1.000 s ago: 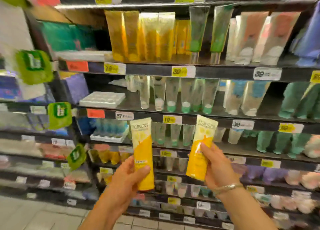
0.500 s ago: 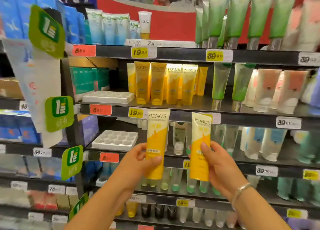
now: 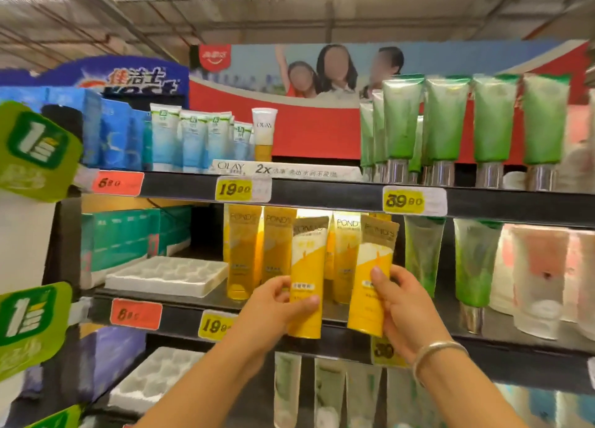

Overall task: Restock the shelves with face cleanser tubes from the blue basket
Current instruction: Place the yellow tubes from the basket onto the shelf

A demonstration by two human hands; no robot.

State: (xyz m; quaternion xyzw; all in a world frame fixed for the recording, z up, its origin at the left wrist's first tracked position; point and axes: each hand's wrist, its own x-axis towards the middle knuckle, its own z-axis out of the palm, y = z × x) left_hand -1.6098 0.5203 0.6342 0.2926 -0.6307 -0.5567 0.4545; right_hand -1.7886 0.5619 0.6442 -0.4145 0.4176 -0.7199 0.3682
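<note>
Each hand grips an upright yellow Pond's tube, left hand (image 3: pixel 273 308) at seven o'clock of its tube (image 3: pixel 307 279), right hand (image 3: pixel 399 308) at five o'clock of its tube (image 3: pixel 373 282), before the shelved Pond's row (image 3: pixel 244 250).

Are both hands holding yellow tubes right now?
Yes, the left hand grips one yellow tube and the right hand grips another.

Left hand (image 3: pixel 273 311): forearm cut off by the bottom edge; its fingers cover the lower label of the yellow tube (image 3: pixel 307 279) it holds.
Right hand (image 3: pixel 399 311): fingers cover the lower print of its own yellow tube (image 3: pixel 373 276).
Shelved yellow tubes (image 3: pixel 244 250) behind both hands: the two held tubes hide part of the row.
Price tag (image 3: pixel 384 350) below the right hand: wrist covers part, digits blurred.
Pale tubes (image 3: pixel 534 276) far right of the right hand: blurred, print unreadable.
Tubes (image 3: pixel 325 392) below the hands: blurred.
</note>
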